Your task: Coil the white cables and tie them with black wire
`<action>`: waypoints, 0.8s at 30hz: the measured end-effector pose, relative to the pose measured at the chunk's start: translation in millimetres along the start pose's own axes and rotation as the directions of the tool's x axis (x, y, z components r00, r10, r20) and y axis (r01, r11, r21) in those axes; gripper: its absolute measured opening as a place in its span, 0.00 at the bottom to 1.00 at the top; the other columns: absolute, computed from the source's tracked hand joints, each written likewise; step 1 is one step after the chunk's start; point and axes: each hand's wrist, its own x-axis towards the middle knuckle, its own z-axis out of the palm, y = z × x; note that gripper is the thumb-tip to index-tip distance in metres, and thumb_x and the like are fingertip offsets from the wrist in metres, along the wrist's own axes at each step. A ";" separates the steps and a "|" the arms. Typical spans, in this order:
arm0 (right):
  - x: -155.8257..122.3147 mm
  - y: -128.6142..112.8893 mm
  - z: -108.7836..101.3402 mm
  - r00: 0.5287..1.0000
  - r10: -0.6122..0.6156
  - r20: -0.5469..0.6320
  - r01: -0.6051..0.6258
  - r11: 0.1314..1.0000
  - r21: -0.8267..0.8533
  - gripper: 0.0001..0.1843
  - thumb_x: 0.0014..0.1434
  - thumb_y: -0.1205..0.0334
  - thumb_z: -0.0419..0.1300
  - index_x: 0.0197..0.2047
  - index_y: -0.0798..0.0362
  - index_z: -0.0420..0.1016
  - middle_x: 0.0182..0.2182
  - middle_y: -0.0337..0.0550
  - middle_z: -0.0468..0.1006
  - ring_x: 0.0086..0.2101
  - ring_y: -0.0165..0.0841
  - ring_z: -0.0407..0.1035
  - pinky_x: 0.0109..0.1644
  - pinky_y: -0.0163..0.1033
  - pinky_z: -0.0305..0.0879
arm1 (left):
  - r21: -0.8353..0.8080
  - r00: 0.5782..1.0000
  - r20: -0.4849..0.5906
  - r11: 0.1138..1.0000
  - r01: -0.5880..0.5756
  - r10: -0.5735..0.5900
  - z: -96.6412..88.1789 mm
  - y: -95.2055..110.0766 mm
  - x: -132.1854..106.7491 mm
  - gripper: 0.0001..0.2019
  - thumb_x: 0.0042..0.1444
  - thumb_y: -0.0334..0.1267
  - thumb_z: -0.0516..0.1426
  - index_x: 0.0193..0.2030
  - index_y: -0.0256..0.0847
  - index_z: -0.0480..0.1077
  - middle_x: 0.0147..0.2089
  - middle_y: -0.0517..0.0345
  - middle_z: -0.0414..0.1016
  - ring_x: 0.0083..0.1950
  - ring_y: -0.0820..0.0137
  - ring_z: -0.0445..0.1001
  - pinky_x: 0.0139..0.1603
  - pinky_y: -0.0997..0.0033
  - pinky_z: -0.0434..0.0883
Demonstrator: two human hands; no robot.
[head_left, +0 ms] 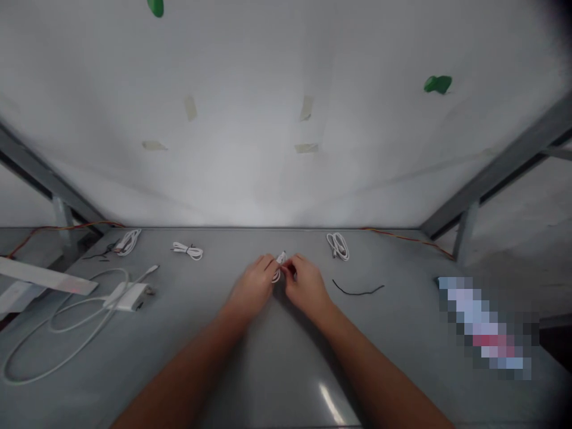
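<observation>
**Item 1:** small white coiled cable (276, 273), held between the 2 hands over the middle of a grey table (277, 375), towards its far edge. Its white plug end (281, 257) points up and away from the person.

**Item 2:** left hand (251, 288), bare, closed narrow and gripping the coil from the left.

**Item 3:** right hand (306, 288), bare, closed narrow on the coil from the right, with its fingertips (288, 267) at the plug end. The 2 hands stand just apart, the coil between them.

**On the table, right of the hands:** 1 thin black wire (357, 291), lying loose and nearest the right hand; 1 bundled white cable (338, 246), near the far edge.

**On the table, left of the hands:** 1 bundled white cable (188, 251); 1 bundled white cable (128, 242), with a dark wire (100, 253) just beside it; 1 white power adapter (126, 296), its long white lead (67, 336) lying in loose loops.

**Table edges:** 1 flat white strip (44, 276) at the far left, overhanging the edge; 1 orange-and-dark wire (58, 227) along the far left edge and 1 more (411, 239) along the far right (whether these 2 join cannot be told).

**Beyond:** white backing sheet (241, 179), with 4 tape strips (190, 108) and 2 green pieces (438, 84); grey metal frame bars (500, 161) on both sides.

**Near right:** 1 object (485, 328), too blurred to identify.
</observation>
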 end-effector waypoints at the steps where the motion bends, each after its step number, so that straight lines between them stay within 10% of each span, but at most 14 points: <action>1: 1.3 1.3 -0.4 0.994 0.103 0.036 -0.107 0.984 0.140 0.07 0.62 0.68 0.58 0.32 0.53 0.74 0.30 0.45 0.78 0.31 0.35 0.68 0.37 0.39 0.62 | -0.001 0.999 -0.013 0.999 -0.035 0.035 -0.3 -0.4 -0.1 0.14 0.62 0.21 0.52 0.47 0.40 0.72 0.46 0.51 0.75 0.48 0.62 0.74 0.51 0.62 0.75; 6: 8.0 8.2 -7.7 0.826 0.277 0.491 -0.564 0.427 0.707 0.08 0.56 0.60 0.64 0.28 0.54 0.74 0.21 0.40 0.73 0.24 0.31 0.64 0.29 0.36 0.61 | -0.079 0.994 -0.043 0.991 -0.105 0.102 -5.0 3.0 0.1 0.15 0.65 0.23 0.50 0.50 0.41 0.73 0.49 0.49 0.77 0.52 0.63 0.75 0.56 0.61 0.74; 9: 9.7 11.5 -11.0 0.818 0.244 0.520 -0.574 0.307 0.759 0.08 0.53 0.59 0.67 0.28 0.54 0.75 0.23 0.42 0.75 0.25 0.31 0.65 0.29 0.37 0.64 | -0.179 0.997 -0.067 0.982 -0.057 0.046 -5.8 8.3 1.3 0.13 0.67 0.27 0.51 0.49 0.42 0.75 0.51 0.48 0.77 0.53 0.63 0.76 0.59 0.60 0.74; 15: 14.1 21.7 -9.2 0.947 0.210 0.243 -0.319 0.530 0.786 0.14 0.54 0.50 0.67 0.30 0.52 0.73 0.23 0.39 0.73 0.26 0.32 0.65 0.32 0.37 0.62 | -0.582 0.962 -0.118 0.802 0.133 -0.245 -7.2 18.2 5.1 0.15 0.60 0.27 0.53 0.51 0.43 0.72 0.58 0.48 0.74 0.60 0.64 0.75 0.61 0.61 0.74; 19: 10.7 18.3 -8.9 0.988 0.131 0.084 -0.154 0.760 0.631 0.11 0.60 0.52 0.61 0.32 0.50 0.71 0.24 0.38 0.73 0.27 0.33 0.65 0.34 0.38 0.62 | -0.739 0.847 0.057 0.548 0.392 -0.529 -7.6 15.1 10.1 0.12 0.67 0.38 0.52 0.52 0.39 0.72 0.52 0.47 0.79 0.52 0.64 0.78 0.55 0.62 0.75; 24: -1.6 2.4 -5.4 0.990 -0.139 -0.005 0.133 0.935 0.328 0.05 0.62 0.64 0.55 0.33 0.50 0.69 0.31 0.42 0.75 0.34 0.35 0.68 0.39 0.39 0.63 | -0.777 0.853 0.311 0.405 0.482 -0.420 -7.7 5.4 13.0 0.18 0.66 0.50 0.56 0.50 0.38 0.77 0.48 0.48 0.79 0.49 0.62 0.77 0.50 0.64 0.73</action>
